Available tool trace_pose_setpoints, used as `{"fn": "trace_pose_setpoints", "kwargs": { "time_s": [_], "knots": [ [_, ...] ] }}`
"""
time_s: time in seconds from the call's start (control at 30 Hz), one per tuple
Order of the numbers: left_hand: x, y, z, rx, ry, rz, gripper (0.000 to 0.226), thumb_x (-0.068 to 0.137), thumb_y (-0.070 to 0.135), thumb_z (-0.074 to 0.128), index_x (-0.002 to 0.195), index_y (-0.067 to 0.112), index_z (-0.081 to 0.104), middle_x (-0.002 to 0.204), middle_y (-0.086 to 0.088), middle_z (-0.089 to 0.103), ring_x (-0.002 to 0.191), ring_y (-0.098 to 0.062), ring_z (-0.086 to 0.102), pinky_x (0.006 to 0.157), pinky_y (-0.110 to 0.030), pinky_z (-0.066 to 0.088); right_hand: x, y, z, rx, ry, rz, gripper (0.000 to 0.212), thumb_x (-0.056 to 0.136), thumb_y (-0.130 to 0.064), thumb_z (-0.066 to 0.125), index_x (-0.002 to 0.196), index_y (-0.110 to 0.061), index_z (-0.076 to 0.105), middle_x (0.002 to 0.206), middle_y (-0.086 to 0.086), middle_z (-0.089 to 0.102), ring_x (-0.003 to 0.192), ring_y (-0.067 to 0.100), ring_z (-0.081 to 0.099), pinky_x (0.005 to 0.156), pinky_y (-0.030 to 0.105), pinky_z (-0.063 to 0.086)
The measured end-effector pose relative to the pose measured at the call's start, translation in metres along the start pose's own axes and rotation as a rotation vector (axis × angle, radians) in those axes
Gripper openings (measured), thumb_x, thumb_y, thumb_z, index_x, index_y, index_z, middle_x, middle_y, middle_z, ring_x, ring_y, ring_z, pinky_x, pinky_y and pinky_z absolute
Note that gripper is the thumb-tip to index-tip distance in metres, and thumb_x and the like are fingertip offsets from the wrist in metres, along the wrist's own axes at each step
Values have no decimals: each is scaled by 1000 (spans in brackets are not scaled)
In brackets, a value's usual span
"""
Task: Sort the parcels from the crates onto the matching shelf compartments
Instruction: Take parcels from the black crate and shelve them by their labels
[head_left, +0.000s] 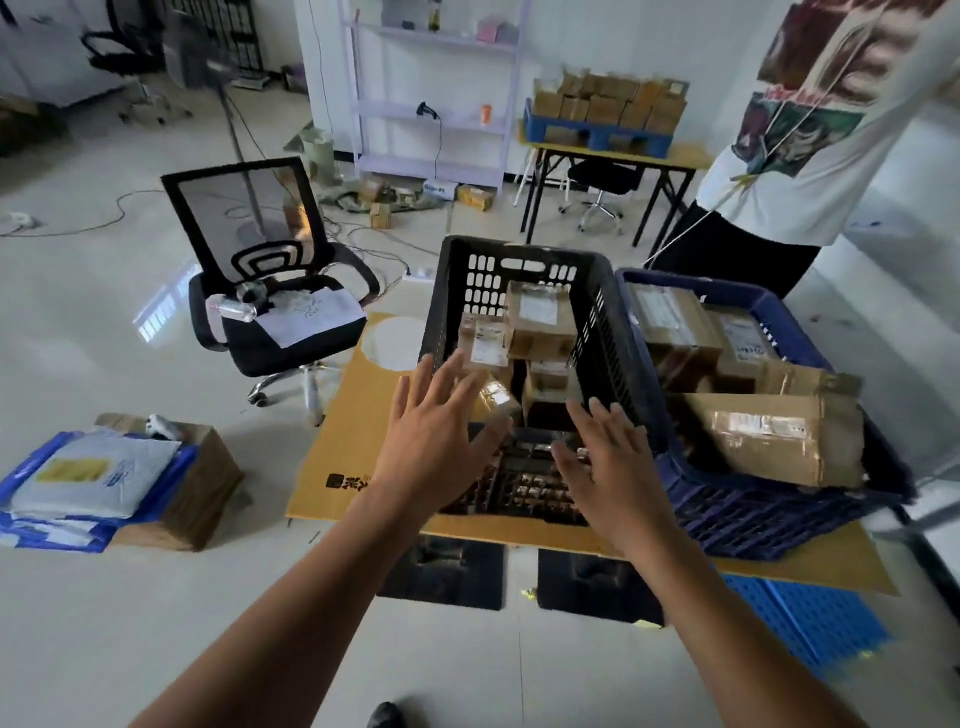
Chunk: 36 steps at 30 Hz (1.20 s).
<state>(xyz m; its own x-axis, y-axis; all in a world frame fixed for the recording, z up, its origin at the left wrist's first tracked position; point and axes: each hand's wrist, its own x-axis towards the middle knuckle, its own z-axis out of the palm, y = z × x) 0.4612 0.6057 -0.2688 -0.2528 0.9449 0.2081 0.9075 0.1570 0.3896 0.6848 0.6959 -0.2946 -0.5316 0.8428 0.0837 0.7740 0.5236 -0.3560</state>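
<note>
A black plastic crate (605, 332) stands in front of me on a sheet of yellow cardboard (358, 415) and holds several brown cardboard parcels (540, 317) with white labels. To its right a blue crate (737, 499) holds larger brown parcels (784, 439). My left hand (434, 434) hovers over the black crate's near left corner, fingers spread and straight. Over the near edge of that crate my right hand (610, 467) is stretched out the same way. Neither hand holds anything.
A black office chair (270, 291) stands to the left. On the floor at the left lies a box with mail bags (93, 475) on it. A person in a white shirt (831, 135) stands at the right. A purple shelf (431, 93) and a table (613, 156) with boxes are behind.
</note>
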Motion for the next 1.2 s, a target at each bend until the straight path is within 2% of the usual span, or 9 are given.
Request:
{"fn": "trace_pose_setpoints", "kwargs": {
  "time_s": [0.37,0.53,0.73,0.9,1.0,1.03,1.1,1.13,1.2],
  "knots": [
    [184,-13,78,-85,-146,-37,77,98,71,34,161,30,14,171,1,10,158,-26,-1,126,-52,1,145,57,-9,-58,-29,99,73,99,-67,20,165,-36,18,173,3,17,161,23,3,130,49,5],
    [257,-25,129,-130,-203,-204,89,94,72,44,162,24,12,170,0,13,157,-25,5,124,-50,7,233,96,0,-159,-110,70,72,101,-68,18,165,-36,13,174,4,13,161,26,1,130,50,2],
    [315,-36,178,-421,-294,-502,96,89,70,57,161,21,17,169,-6,14,155,-31,13,123,-56,20,315,121,15,-169,-196,12,70,103,-69,19,165,-38,12,175,2,10,161,26,-3,128,54,-2],
    [326,-42,203,-545,-321,-526,102,86,74,59,162,26,11,172,-2,2,156,-31,5,122,-57,15,323,131,24,-208,-124,-22,73,100,-72,12,165,-38,11,174,1,14,161,24,-9,127,51,-6],
    [328,-31,211,-710,-316,-484,99,79,72,65,157,26,27,162,-9,31,145,-34,37,115,-62,36,320,131,29,-229,-84,-50,74,99,-73,8,164,-38,8,174,1,16,160,22,-13,126,48,-11],
    [328,-26,214,-772,-309,-487,92,79,69,67,154,27,33,155,-8,42,137,-30,48,110,-58,44,321,132,29,-196,-70,-38,73,99,-72,9,164,-38,8,174,0,16,160,21,-14,126,46,-11],
    [328,-14,220,-885,-311,-496,74,86,58,72,148,37,37,138,7,57,121,-8,61,97,-34,56,322,133,29,-103,-29,5,72,100,-69,11,164,-38,7,173,1,17,160,19,-13,125,43,-8],
    [328,-7,222,-932,-302,-498,67,88,52,73,142,48,35,127,18,59,110,4,64,86,-20,56,323,133,29,-72,-13,25,71,100,-68,12,164,-38,6,174,1,16,160,19,-12,124,41,-7],
    [329,1,228,-1020,-242,-549,59,90,46,74,130,65,36,113,30,58,96,11,66,74,-11,51,323,133,29,-52,-13,43,70,101,-66,15,164,-38,4,174,2,12,160,18,-12,125,41,-8]
  ]
}}
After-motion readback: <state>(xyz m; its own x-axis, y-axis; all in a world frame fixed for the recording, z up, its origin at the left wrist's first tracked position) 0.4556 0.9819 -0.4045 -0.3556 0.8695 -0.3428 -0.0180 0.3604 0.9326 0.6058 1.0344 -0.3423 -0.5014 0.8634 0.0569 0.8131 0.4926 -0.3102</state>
